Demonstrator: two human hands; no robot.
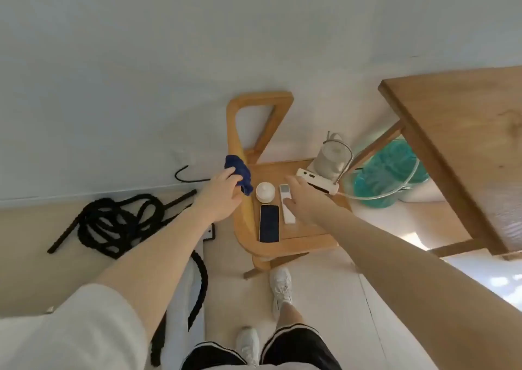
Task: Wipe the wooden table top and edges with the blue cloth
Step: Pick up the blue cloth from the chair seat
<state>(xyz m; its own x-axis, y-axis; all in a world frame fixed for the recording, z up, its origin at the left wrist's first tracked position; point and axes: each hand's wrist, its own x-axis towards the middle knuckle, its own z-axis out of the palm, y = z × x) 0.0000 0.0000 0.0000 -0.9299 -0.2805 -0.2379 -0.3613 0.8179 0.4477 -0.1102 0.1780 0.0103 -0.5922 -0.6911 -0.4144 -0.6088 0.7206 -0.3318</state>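
Blue cloth (238,173): bunched, gripped in the left hand (220,197), against the desk's left edge. Wooden desk (299,238): small, light-toned, rounded corners.

Smooth pale wooden table (299,241), crumpled soft blue cloth (238,177), glossy phone (269,222)

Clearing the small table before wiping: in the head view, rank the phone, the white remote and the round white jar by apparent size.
1. phone
2. white remote, partly hidden by the right hand
3. round white jar
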